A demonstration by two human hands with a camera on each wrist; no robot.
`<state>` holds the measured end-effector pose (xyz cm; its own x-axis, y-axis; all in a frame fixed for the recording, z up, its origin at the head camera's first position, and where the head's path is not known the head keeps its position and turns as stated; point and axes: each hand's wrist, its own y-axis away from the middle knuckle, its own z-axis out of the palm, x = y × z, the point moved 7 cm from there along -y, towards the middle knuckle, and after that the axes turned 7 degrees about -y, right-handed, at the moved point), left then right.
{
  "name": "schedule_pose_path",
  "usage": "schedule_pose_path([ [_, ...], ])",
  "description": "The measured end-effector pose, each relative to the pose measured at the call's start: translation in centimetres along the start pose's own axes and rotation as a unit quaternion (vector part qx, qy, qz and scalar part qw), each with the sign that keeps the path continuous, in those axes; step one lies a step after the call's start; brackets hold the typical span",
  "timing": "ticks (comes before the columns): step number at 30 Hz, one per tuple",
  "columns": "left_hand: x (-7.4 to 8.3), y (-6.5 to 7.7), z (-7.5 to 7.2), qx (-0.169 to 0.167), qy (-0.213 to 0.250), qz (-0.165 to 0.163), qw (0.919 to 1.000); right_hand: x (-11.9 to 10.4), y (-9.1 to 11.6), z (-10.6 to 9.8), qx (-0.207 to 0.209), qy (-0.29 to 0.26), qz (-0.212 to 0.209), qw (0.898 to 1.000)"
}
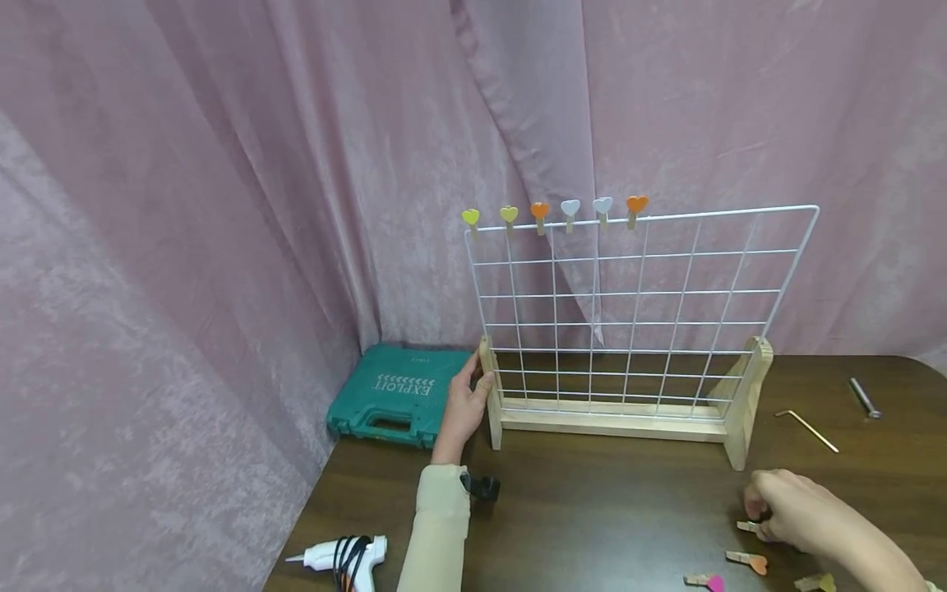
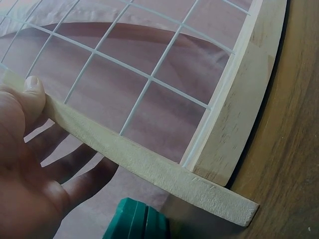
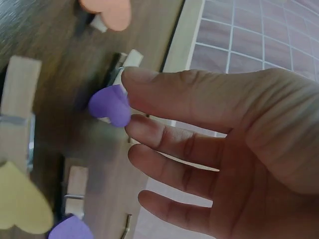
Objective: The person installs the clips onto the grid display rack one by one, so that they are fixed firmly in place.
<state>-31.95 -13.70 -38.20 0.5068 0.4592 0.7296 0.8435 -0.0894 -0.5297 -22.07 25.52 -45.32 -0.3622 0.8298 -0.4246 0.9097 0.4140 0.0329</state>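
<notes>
Already, six heart clips (image 1: 570,207) are fastened atop the rack (image 1: 614,421), gripped by the left hand (image 1: 464,403); loose clips (image 1: 758,564) are left toward the tabletop's (image 1: 592,493) near right corner, where a purple clip (image 3: 109,105) is touched by the right hand (image 1: 802,510), grip unclear.

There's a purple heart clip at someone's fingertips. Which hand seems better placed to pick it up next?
The right hand, I'd judge: its thumb is at the purple heart clip. The left hand is farther off and occupied, holding the rack's wooden side.
</notes>
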Motion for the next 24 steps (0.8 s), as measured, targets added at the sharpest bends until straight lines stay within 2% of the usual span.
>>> schedule_pose_path([
  [2, 0.1, -0.1, -0.1, 0.003, -0.007, 0.002, 1.0000, 0.2, -0.1, 0.2, -0.011, -0.007, 0.011, 1.000],
  [5, 0.1, 0.0, -0.1, 0.001, -0.011, -0.003, 0.9999, 0.3, -0.2, 0.5, -0.020, -0.013, 0.007, 1.000],
  [15, -0.1, 0.2, 0.0, -0.008, -0.003, -0.010, 0.9999, 0.7, 0.0, 0.9, -0.018, -0.008, 0.018, 1.000],
  [20, -0.1, 0.1, 0.1, -0.008, -0.011, -0.007, 0.9999, 0.2, 0.1, 0.5, -0.023, -0.055, -0.022, 0.998],
  [22, -0.1, 0.0, 0.1, -0.006, -0.011, -0.007, 0.9999, -0.4, 0.0, 0.0, -0.017, -0.072, -0.061, 0.995],
  [24, -0.2, 0.0, 0.0, -0.005, -0.011, -0.009, 0.9999, -1.2, -0.1, -0.9, 0.009, -0.077, -0.104, 0.992],
])
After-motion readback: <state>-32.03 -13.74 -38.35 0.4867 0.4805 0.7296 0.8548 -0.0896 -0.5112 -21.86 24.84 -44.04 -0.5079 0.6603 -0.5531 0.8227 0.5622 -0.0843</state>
